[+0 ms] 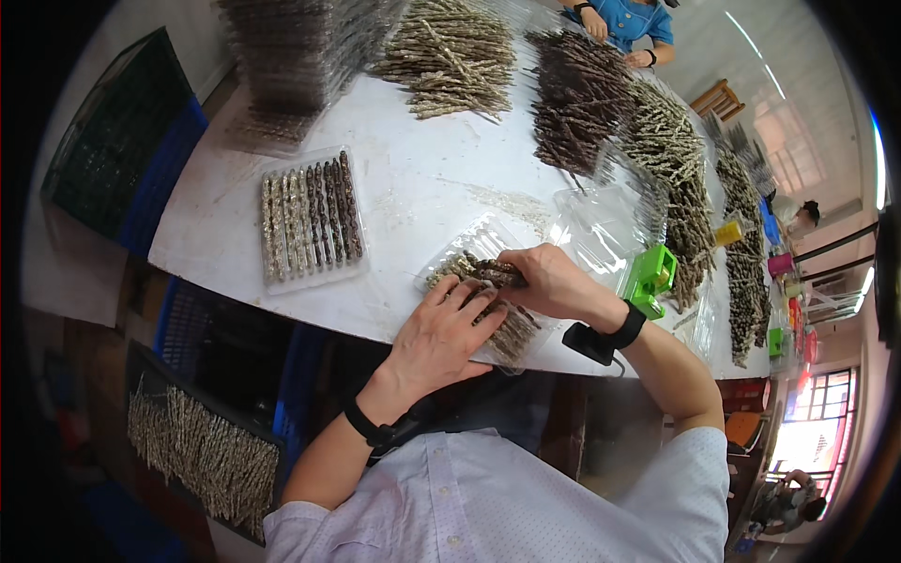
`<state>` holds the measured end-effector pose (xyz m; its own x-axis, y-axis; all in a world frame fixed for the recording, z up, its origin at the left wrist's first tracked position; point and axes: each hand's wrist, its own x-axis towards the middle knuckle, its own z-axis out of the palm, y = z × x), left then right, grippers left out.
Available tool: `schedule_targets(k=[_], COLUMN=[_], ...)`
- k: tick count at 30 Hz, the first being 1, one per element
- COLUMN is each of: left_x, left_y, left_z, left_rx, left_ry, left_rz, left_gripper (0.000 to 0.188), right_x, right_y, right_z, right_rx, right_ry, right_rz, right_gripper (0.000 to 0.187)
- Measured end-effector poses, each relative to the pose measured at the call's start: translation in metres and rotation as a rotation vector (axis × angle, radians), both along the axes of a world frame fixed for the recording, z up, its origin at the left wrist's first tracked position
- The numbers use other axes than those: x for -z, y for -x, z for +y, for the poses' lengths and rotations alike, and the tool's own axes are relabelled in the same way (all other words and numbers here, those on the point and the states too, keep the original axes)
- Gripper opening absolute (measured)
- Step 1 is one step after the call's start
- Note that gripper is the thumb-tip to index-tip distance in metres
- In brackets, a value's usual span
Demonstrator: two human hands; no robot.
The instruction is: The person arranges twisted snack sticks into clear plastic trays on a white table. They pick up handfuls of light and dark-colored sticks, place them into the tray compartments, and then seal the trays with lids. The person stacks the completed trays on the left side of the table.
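At the table's near edge lies a clear plastic tray (483, 230) with knobbly sticks, some pale and some dark, partly covered by my hands. My left hand (441, 333) rests over the tray with its fingers spread on the sticks. Closed around the ends of some dark knobbly sticks (497, 272), my right hand (552, 281) is at the tray's right side. To the left, a filled clear tray (314, 220) holds a row of pale and dark sticks. How many sticks my right hand grips is hidden by its fingers.
Tall stacked clear trays (291, 56) stand at the back left. Heaps of pale sticks (450, 61) and dark sticks (582, 98) cover the far table. A green tape dispenser (650, 280) sits right of my hand. Across the table is a person in blue (629, 23). A stick-filled crate (202, 450) stands lower left.
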<state>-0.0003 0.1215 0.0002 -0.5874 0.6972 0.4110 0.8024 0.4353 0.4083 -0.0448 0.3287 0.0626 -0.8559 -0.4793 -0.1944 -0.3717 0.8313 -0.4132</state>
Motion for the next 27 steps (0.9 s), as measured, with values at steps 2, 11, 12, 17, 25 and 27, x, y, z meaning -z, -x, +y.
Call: schedule_targets(k=[2, 11, 12, 17, 25, 27], left_x=[0.0, 0.003, 0.002, 0.001, 0.002, 0.002], left_y=[-0.001, -0.001, -0.001, -0.001, -0.001, -0.001], left_z=[0.001, -0.001, 0.0, 0.001, 0.0, 0.001], left_rx=[0.008, -0.003, 0.002, 0.003, 0.01, 0.013], left_ry=[0.015, 0.011, 0.011, 0.018, 0.007, 0.003], left_rz=[-0.015, -0.007, -0.006, -0.005, -0.002, 0.006], left_gripper=[0.066, 0.067, 0.067, 0.066, 0.066, 0.067], right_x=[0.016, 0.011, 0.009, 0.012, 0.015, 0.019], right_y=[-0.001, -0.004, -0.006, -0.01, -0.013, -0.008], right_z=[0.005, 0.001, 0.002, 0.002, 0.006, 0.007], right_rx=[0.002, 0.041, 0.055, 0.077, 0.106, 0.082], right_ry=[-0.003, 0.003, 0.016, 0.027, -0.006, -0.046], right_rz=[0.0, 0.003, 0.015, 0.025, 0.042, 0.045], right_gripper=[0.025, 0.031, 0.032, 0.03, 0.03, 0.031])
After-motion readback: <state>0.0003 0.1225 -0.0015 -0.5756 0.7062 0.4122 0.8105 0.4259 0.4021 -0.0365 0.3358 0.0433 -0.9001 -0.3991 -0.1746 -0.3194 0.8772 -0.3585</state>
